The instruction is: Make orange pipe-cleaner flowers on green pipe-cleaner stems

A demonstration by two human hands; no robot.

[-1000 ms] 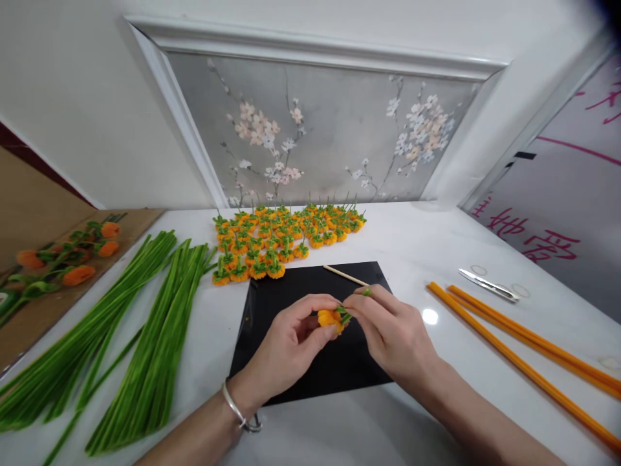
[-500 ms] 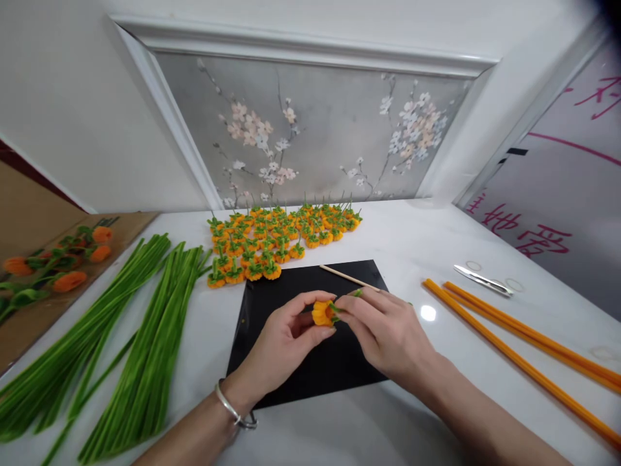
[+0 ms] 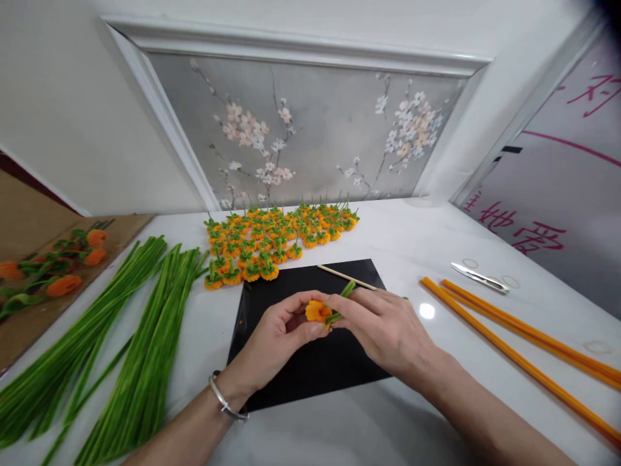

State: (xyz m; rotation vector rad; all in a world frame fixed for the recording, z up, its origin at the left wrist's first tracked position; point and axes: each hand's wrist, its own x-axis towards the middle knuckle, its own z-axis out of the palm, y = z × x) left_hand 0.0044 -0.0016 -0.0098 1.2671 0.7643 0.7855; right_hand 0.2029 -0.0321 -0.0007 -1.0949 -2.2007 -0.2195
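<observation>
White tabletop [image 3: 388, 239], glossy. At back: orange-and-green flowers [image 3: 272, 236], clustered in rough rows, nearest ones touching or overlapping the edge of a black sheet [image 3: 310, 375] lying flat at centre. Left: two green stem bundles [image 3: 138, 369]. Right: orange strips [image 3: 530, 332], lengthwise; silver tool [image 3: 479, 278] just beyond.

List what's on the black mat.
Black mat: wooden stick near its far edge; orange flowers overlap its far-left corner. Left hand and right hand hide part; anything beneath them can't be seen.
</observation>
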